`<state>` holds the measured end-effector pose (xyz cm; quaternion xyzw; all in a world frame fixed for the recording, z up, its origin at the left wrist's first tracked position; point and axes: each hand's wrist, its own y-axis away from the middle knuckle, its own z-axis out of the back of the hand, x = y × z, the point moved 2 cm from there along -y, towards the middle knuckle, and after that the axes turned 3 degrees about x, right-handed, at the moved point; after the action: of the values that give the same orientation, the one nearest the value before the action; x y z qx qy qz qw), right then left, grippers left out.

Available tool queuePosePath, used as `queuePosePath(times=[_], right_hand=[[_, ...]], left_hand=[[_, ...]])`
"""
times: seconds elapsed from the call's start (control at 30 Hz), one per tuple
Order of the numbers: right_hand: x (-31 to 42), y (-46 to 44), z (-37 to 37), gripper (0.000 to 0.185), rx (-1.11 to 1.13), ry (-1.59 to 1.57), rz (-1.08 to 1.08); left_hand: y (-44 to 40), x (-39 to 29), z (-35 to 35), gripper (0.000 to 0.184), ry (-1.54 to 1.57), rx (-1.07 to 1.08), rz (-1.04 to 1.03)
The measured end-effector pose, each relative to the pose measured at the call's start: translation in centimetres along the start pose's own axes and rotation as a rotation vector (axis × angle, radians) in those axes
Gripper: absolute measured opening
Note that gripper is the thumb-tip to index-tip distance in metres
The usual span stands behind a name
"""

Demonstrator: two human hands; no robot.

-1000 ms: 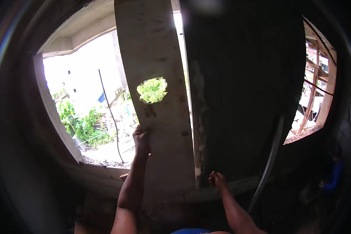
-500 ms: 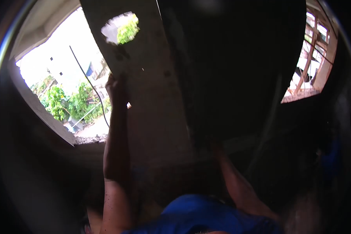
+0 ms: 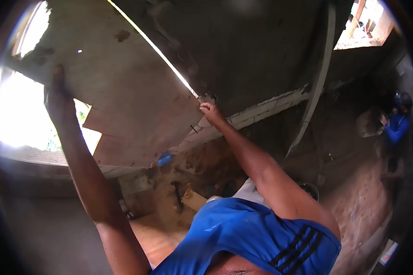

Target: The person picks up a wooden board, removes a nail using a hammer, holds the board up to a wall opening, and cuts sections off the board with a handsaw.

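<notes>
A large, stained brownish sheet (image 3: 133,105) stretches in front of me, with a torn opening near its upper left and ragged lower corners. My left hand (image 3: 58,94) grips its left edge beside the bright window, thumb on the near face; the other fingers are hidden. On the opposite edge, my right hand (image 3: 209,112) has its fingers curled closed at the bottom end of a bright, narrow gap (image 3: 156,46). The sheet's far side is out of sight.
Behind the sheet is a dark wall (image 3: 261,46) with a pale block course (image 3: 270,104). A long pale strip (image 3: 319,82) slants at right. A person in blue (image 3: 397,126) stands farther right. A hammer-like tool (image 3: 177,197) and debris lie on the ground below.
The view has tilted and grown brighter. The sheet now slants, and a bright gap shows along its right edge. My right hand, dim before, shows clearly at that edge.
</notes>
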<state>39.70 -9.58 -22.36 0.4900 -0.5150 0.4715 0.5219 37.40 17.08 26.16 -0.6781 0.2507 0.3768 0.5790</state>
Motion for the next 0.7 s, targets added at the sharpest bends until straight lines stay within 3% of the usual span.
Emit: queuePosePath(times=[0.03, 0.1, 0.17, 0.23, 0.27, 0.3, 0.37, 0.57, 0.7], right_hand=[[-0.7, -0.9, -0.5, 0.028, -0.098, 0.002, 0.132], [-0.8, -1.9, -0.8, 0.027, -0.166, 0.054, 0.149], [-0.7, -2.1, -0.8, 0.026, -0.233, 0.114, 0.163], [-1.1, -2.3, -1.1, 0.023, -0.264, 0.082, 0.185], [-2.4, -2.7, -1.4, 0.019, -0.297, 0.216, 0.332], [-2.7, -2.6, -1.6, 0.019, -0.306, 0.201, 0.305], [-1.9, -2.2, -1.5, 0.017, -0.311, 0.119, 0.105], [-4.5, -3.3, -2.4, 0.021, -0.393, 0.258, 0.421], [-3.6, -2.7, -2.4, 0.025, -0.321, -0.070, 0.214]], left_hand=[[-1.3, 1.3, 0.9, 0.051, 0.049, -0.012, -0.027], [-0.3, 0.2, -0.5, 0.064, 0.049, 0.184, -0.045], [-3.6, 2.1, 2.0, 0.061, 0.047, 0.175, -0.075], [-5.4, 2.1, 4.4, 0.056, 0.100, -0.009, 0.195], [-6.6, 2.3, 5.8, 0.055, 0.147, -0.024, 0.223], [-7.4, 2.3, 6.4, 0.054, 0.194, -0.035, 0.249], [-7.7, 1.9, 6.9, 0.051, -0.013, 0.073, 0.185], [-5.1, -1.0, 6.8, 0.043, -0.877, 0.392, -0.060], [-4.5, -2.6, 6.1, 0.038, -1.200, 0.536, -0.125]])
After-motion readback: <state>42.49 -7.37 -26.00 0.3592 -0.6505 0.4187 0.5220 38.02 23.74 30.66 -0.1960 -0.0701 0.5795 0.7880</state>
